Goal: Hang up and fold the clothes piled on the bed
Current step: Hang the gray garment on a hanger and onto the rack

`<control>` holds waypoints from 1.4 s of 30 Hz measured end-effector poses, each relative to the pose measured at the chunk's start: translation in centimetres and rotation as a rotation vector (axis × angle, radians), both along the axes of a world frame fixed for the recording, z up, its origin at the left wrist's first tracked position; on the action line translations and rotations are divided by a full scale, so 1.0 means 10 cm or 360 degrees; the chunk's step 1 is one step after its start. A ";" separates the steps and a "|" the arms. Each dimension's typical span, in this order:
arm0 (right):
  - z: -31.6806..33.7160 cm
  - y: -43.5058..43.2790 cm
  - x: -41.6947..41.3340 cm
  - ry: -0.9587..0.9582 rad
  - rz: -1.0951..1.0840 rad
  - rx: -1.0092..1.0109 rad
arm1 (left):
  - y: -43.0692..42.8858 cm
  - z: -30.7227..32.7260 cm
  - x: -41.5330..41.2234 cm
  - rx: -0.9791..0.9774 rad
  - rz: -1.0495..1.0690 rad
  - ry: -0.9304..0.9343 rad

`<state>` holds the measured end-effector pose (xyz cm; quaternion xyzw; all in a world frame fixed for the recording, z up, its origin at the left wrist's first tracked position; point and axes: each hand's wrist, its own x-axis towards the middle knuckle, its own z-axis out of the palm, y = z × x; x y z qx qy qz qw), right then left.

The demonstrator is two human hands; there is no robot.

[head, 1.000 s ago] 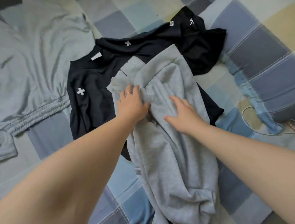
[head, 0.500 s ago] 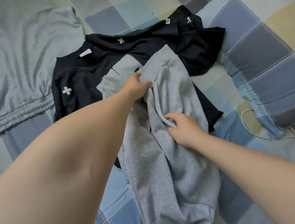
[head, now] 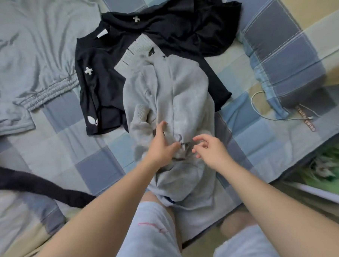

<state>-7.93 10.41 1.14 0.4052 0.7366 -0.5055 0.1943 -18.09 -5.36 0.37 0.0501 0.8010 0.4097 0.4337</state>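
Grey sweatshirt (head: pixel 178 93): is lying crumpled in the middle of the bed (head: pixel 68 148), running from the near edge away from the person, with its ribbed hem at the far end and its near end spilling over the edge of the bed against the person's knees.
Left hand (head: pixel 161 142): is resting on the near part of the grey sweatshirt with its fingers stretched out over the cloth and its thumb pressing against a small bunched fold; it is not closing round anything.
Right hand (head: pixel 208 148): is hovering just beside that same fold, fingers loosely curled and spread, holding nothing and not touching the cloth as far as the blur is letting me see.
Black t-shirt (head: pixel 96 83): is lying flat under the far half of the grey sweatshirt, showing white crosses and a white leaf mark near its hem.
Second black top (head: pixel 189 26): is lying farther away, overlapping the black t-shirt and partly going under the sweatshirt's hem.
Pale grey trousers (head: pixel 35 62): are spreading over the far left of the bed, elastic waistband facing the black t-shirt, apart from it.
Black strip of cloth (head: pixel 41 188): is trailing across the near left of the bed.
White cable (head: pixel 261 105): is curling on the cover to the right.
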 end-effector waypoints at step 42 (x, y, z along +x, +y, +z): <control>4.50 -1.49 0.75 0.1094 0.1379 -0.0083 | -1.90 5.76 1.54 0.0711 0.0913 0.1821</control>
